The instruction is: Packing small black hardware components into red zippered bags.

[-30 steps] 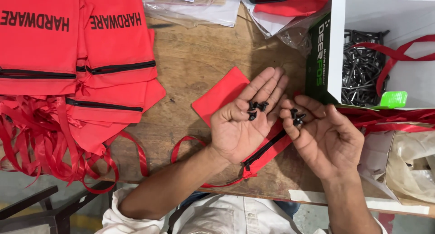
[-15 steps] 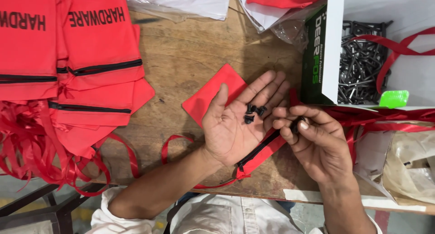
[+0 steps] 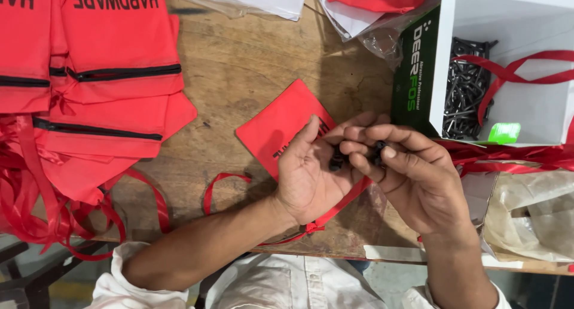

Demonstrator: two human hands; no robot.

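So the open palms from a second ago have been brought together: small black screws point(image 3: 336, 161) are cupped in the left hand point(image 3: 311, 180), one pinched by the right hand point(image 3: 412, 183), above the red pouch point(image 3: 278, 126). Looks like sorting's underway.

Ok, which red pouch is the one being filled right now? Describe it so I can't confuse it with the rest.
Start at the wooden table, then go to its middle, just left of the open white box of dark metal parts. The single red pouch lies flat there, partly under the left hand. Unlike the stacked pouches at the table's left, it lies alone and turned diamond-wise.
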